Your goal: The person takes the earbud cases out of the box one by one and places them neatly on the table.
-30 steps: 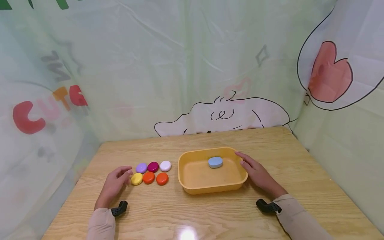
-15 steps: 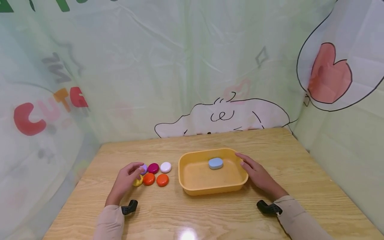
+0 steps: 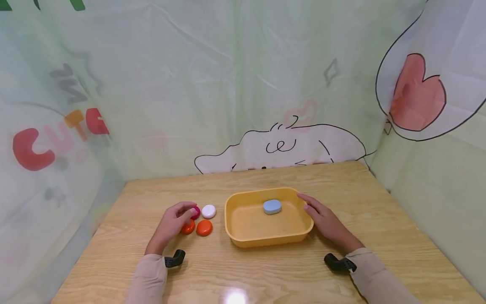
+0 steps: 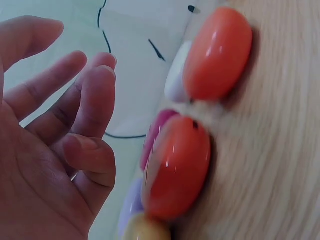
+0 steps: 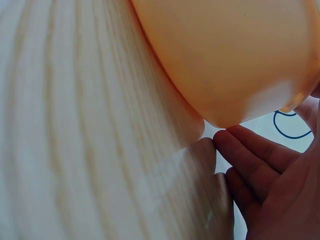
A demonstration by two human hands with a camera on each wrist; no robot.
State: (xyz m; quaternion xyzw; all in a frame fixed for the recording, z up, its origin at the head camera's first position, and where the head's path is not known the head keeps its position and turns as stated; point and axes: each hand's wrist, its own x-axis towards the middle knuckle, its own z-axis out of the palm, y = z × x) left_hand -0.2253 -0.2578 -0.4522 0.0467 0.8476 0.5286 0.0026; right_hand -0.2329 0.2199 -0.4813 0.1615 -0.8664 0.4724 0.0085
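Note:
My left hand (image 3: 171, 223) hovers over a cluster of smooth, rounded, candy-like discs, fingers loosely bent and holding nothing. Two orange discs lie nearest me, the right one (image 3: 204, 228) fully visible and the left one (image 3: 188, 227) partly covered. Behind them are a magenta disc (image 3: 195, 212), partly hidden, and a white disc (image 3: 209, 211). The left wrist view also shows a lilac disc (image 4: 131, 205) and a yellow disc (image 4: 147, 229), both hidden by the hand in the head view. My right hand (image 3: 329, 221) rests with extended fingers against the right side of a yellow-orange tray (image 3: 265, 243).
One pale blue oval piece (image 3: 272, 207) lies inside the tray, towards its back. Everything stands on a wooden table (image 3: 288, 274). A printed curtain (image 3: 182, 84) hangs along the table's back and both sides.
My left hand has moved right, from beside the yellow disc to above the discs, now covering the lilac and yellow ones in the head view. The right hand and tray have stayed put.

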